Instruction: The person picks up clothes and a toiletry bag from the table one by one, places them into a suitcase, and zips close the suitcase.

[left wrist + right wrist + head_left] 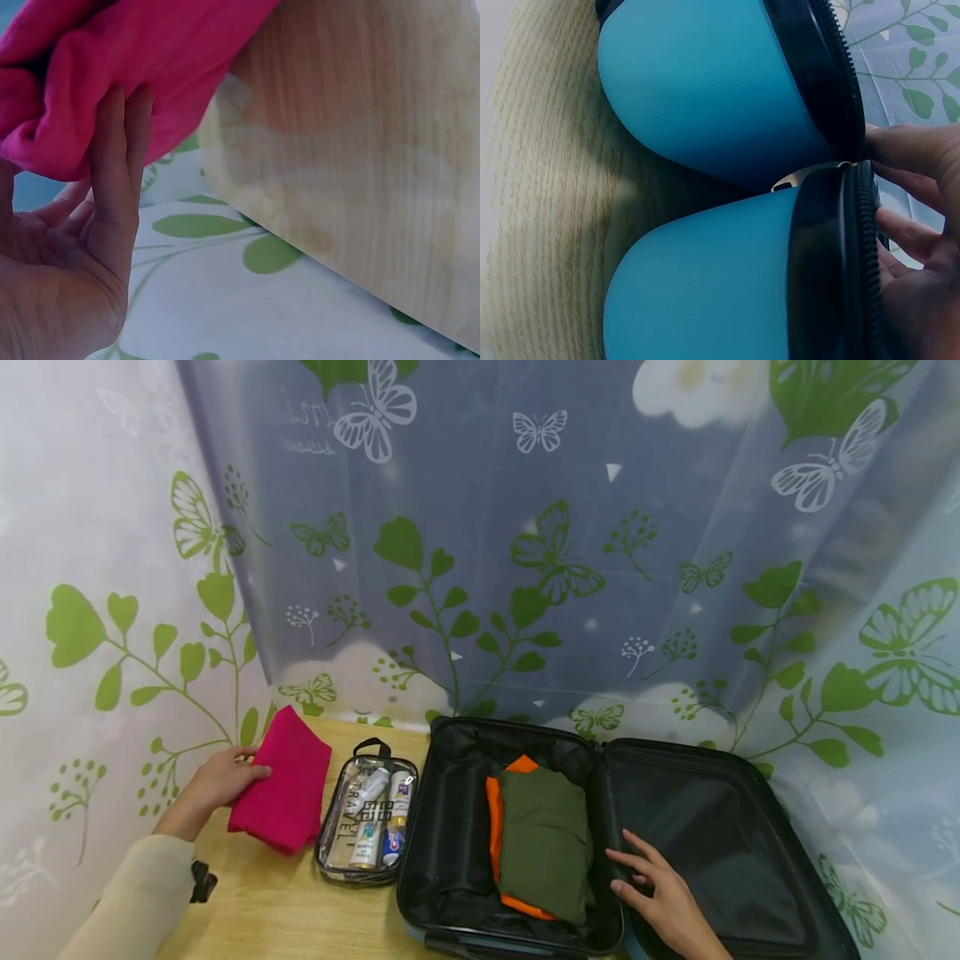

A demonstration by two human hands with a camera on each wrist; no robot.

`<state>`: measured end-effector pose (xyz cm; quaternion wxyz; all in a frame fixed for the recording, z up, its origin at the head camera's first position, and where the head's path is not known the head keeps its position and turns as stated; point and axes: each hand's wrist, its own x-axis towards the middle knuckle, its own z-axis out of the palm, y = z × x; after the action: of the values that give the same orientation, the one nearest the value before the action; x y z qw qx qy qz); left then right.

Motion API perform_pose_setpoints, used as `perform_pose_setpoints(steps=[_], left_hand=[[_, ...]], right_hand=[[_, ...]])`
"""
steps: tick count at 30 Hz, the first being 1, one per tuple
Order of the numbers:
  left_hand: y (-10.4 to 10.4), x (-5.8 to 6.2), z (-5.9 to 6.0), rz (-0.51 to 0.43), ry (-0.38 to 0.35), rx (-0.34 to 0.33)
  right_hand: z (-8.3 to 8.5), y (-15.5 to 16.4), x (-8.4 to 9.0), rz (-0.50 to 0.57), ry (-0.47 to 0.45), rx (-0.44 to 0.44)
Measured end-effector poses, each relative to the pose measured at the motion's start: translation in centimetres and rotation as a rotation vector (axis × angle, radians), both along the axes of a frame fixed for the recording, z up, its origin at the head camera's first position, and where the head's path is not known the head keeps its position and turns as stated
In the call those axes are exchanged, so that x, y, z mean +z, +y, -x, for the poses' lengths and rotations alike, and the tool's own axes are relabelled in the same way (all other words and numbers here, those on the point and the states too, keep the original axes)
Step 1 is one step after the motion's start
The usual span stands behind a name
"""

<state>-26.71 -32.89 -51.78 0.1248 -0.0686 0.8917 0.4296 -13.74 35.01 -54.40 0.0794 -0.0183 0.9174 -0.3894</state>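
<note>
Head: L hand (225,778) grips 1 pink cloth (291,785), R hand (666,895), loose, touches 1 suitcase (453,818)

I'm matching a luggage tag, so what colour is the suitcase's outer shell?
The suitcase's outer shell is turquoise blue, clearest in the right wrist view.

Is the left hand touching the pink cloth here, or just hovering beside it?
Touching. The head view shows the left hand gripping the pink cloth by an edge, thumb lying on top.
</note>
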Motion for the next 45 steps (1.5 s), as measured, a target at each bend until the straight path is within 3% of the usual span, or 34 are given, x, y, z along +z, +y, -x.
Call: perform_pose_setpoints(steps=[8,16,29,35,45], left_hand=[[1.2,1.4,0.0,-0.042,0.034,0.014],[3.2,2.6,-0.2,-0.074,0.117,0.017],[6.6,5.0,0.0,-0.168,0.183,-0.022],[8.4,6.0,0.0,-0.182,0.180,-0.049],[11.4,6.0,-0.1,-0.208,0.187,-0.064]], right_hand=[[0.1,-0.1,0.0,-0.008,0.000,-0.006],[0.1,0.0,-0.1,0.000,-0.003,-0.009],[-0.1,0.0,0.0,0.010,-0.015,-0.005],[-0.1,0.0,0.0,0.011,-0.015,-0.008],[-0.1,0.0,0.0,-0.002,-0.005,-0.004]])
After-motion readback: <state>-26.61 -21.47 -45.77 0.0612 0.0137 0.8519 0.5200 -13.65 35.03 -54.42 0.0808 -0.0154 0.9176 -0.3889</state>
